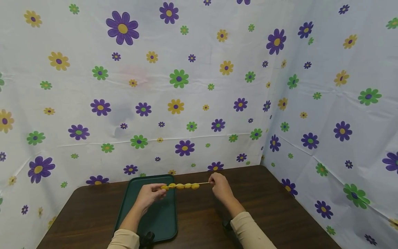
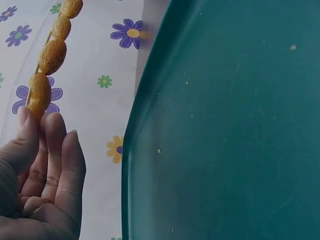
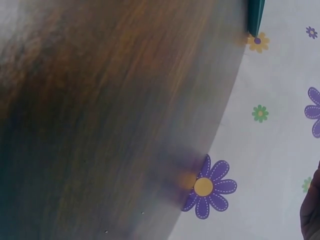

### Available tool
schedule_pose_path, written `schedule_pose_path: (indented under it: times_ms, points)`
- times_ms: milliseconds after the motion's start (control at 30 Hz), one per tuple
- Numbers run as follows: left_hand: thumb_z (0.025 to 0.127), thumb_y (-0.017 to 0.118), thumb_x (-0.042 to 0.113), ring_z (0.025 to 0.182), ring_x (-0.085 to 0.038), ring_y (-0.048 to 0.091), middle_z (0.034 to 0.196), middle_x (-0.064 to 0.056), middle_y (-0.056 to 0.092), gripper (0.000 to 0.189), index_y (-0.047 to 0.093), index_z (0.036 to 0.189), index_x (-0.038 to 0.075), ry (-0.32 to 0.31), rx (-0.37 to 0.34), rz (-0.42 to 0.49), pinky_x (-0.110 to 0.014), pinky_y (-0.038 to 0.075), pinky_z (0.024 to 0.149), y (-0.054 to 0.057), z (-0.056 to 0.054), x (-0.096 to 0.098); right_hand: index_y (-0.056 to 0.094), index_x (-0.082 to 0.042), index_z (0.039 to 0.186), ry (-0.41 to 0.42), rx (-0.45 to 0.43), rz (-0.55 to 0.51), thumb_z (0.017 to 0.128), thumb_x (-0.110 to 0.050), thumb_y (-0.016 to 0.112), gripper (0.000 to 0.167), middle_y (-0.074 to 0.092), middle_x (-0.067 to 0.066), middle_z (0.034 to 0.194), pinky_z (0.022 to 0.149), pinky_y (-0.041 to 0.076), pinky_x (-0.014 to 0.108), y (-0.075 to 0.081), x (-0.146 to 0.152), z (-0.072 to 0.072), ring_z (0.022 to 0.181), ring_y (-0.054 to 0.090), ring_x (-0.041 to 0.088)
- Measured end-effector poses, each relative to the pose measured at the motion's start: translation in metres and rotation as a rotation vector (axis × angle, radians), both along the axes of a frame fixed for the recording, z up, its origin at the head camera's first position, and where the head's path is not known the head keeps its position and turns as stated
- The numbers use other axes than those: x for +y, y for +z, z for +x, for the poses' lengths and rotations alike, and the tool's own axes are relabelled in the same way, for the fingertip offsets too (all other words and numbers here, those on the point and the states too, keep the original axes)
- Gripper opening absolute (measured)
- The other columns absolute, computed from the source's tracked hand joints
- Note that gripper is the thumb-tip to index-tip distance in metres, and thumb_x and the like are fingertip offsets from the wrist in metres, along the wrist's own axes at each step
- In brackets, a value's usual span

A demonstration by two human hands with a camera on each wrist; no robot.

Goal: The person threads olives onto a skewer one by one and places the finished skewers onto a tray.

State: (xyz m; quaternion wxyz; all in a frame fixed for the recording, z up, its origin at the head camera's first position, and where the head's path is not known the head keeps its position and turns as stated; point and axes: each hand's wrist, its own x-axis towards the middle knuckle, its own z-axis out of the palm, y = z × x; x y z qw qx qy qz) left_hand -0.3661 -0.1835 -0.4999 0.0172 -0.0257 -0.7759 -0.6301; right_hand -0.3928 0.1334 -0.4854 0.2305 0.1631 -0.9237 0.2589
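A thin wooden skewer (image 1: 203,183) threaded with several golden-yellow, wrinkled, roundish food pieces (image 1: 179,186) is held level above the table, between both hands. My left hand (image 1: 148,196) pinches the piece at the left end between thumb and fingertips, over the tray. With its fingertips my right hand (image 1: 221,188) grips the bare stick at the right end. In the left wrist view the skewered pieces (image 2: 53,56) rise from the left hand (image 2: 47,185), close against one another. Only a sliver of the right hand (image 3: 312,210) shows in the right wrist view.
A dark green tray (image 1: 160,219) lies on the brown wooden table (image 1: 199,221), beneath and around the left hand. Small crumbs (image 2: 159,150) dot the tray. Flower-patterned white sheeting (image 1: 205,72) stands behind the table and at its right.
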Motion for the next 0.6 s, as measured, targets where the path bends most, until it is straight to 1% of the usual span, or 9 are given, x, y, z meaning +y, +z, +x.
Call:
schedule_pose_path:
  times_ms: [133, 267, 433, 600]
  points:
    - [0.095, 0.070, 0.005, 0.085, -0.031, 0.072, 0.096, -0.020, 0.073, 0.022, 0.073, 0.115, -0.003, -0.010, -0.001, -0.026, -0.037, 0.061, 0.077, 0.0013, 0.0021, -0.0013, 0.064, -0.012, 0.080, -0.003, 0.037, 0.041, 0.080, 0.018, 0.071, 0.031, 0.060, -0.002, 0.081, 0.073, 0.054, 0.037, 0.0005, -0.0013, 0.0010, 0.078, 0.057, 0.017]
    - [0.096, 0.069, 0.005, 0.084, -0.032, 0.071, 0.096, -0.022, 0.073, 0.021, 0.073, 0.115, -0.004, -0.022, 0.001, -0.029, -0.037, 0.061, 0.076, 0.0016, 0.0030, -0.0023, 0.064, -0.012, 0.079, 0.001, 0.071, 0.056, 0.078, 0.018, 0.071, 0.031, 0.060, -0.001, 0.080, 0.073, 0.054, 0.038, 0.0004, -0.0030, 0.0016, 0.078, 0.059, 0.019]
    - [0.096, 0.069, 0.007, 0.084, -0.030, 0.071, 0.099, -0.024, 0.073, 0.023, 0.072, 0.115, -0.006, -0.048, 0.001, -0.038, -0.038, 0.061, 0.078, -0.0005, 0.0040, -0.0035, 0.063, -0.012, 0.079, 0.007, 0.084, 0.070, 0.075, 0.021, 0.071, 0.034, 0.059, -0.001, 0.080, 0.073, 0.054, 0.038, -0.0018, -0.0038, 0.0013, 0.078, 0.058, 0.018]
    - [0.097, 0.068, 0.006, 0.082, -0.024, 0.071, 0.101, -0.025, 0.073, 0.024, 0.071, 0.116, -0.007, -0.067, 0.003, -0.023, -0.038, 0.061, 0.077, -0.0023, 0.0037, -0.0050, 0.062, -0.012, 0.079, 0.017, 0.094, 0.074, 0.074, 0.022, 0.070, 0.036, 0.059, -0.001, 0.080, 0.074, 0.054, 0.038, -0.0034, -0.0045, 0.0007, 0.078, 0.058, 0.018]
